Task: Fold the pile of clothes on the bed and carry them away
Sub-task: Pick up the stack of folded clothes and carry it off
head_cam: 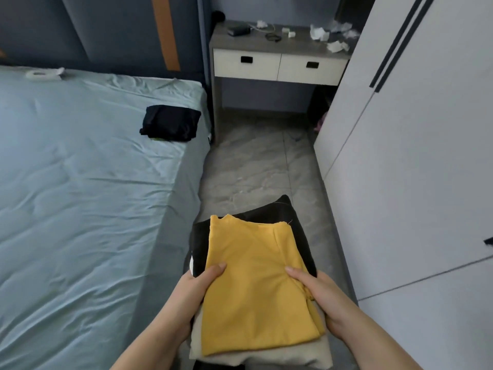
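Observation:
A stack of folded clothes (pixel 253 276) hangs over the floor beside the bed, a yellow garment on top, beige and black ones beneath. My left hand (pixel 192 289) grips the stack's left side, thumb pressed on the yellow cloth. My right hand (pixel 320 297) grips the right side the same way. Its fingers are hidden under the stack. One folded black garment (pixel 170 122) lies on the bed (pixel 80 182) near its far right edge.
A wardrobe (pixel 413 169) with closed doors lines the right side of a narrow tiled aisle (pixel 253 161). At the aisle's far end stands a two-drawer side table (pixel 277 65) strewn with tissues and small items. A roll of tape (pixel 42 75) lies at the bed's head.

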`<state>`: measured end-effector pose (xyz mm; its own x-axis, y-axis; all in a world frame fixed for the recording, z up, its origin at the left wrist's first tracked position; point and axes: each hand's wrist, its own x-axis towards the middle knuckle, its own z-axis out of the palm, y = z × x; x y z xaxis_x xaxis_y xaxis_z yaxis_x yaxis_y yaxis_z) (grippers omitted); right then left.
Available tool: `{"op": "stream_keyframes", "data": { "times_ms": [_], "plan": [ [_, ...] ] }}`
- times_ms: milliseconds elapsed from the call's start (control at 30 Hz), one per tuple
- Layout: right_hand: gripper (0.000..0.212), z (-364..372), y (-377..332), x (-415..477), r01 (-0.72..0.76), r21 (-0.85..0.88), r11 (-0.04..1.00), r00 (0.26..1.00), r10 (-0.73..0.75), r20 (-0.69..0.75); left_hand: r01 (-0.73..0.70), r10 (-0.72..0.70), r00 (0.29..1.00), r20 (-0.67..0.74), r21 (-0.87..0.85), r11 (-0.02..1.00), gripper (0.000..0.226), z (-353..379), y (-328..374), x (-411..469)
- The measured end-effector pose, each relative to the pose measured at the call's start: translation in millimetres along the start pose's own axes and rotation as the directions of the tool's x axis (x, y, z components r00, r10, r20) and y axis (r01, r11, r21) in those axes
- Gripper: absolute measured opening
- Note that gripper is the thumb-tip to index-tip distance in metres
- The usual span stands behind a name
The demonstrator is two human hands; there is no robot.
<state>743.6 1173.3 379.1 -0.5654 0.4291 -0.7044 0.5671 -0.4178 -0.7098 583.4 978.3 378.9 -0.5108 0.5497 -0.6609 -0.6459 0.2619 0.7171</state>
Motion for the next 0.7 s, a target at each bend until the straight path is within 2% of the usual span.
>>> {"op": "stream_keyframes", "data": {
  "times_ms": [367, 533, 633, 700],
  "plan": [
    [0.088, 24.0, -132.8, 123.8, -0.017, 0.011, 1.000, 0.999, 0.017, -0.034, 0.025, -0.026, 0.999, 0.020, 0.023, 0.999, 0.041, -15.5, 140.9, 131.1],
    [0.077, 17.1, -194.4, 195.1, -0.003, -0.014, 1.000, 1.000, 0.003, -0.002, 0.021, -0.021, 1.000, 0.002, -0.002, 1.000, 0.045, -10.4, 192.5, 200.2],
    [0.053, 11.2, -243.7, 241.6, 0.016, -0.049, 0.999, 0.999, -0.014, 0.039, 0.004, -0.004, 1.000, -0.022, -0.033, 0.999, 0.044, -1.9, 227.4, 239.8],
    [0.047, 5.9, -279.7, 274.9, 0.032, -0.084, 0.996, 0.998, -0.027, 0.055, 0.002, -0.008, 0.997, -0.073, -0.080, 0.997, 0.045, 3.5, 251.7, 266.3]
  ]
}}
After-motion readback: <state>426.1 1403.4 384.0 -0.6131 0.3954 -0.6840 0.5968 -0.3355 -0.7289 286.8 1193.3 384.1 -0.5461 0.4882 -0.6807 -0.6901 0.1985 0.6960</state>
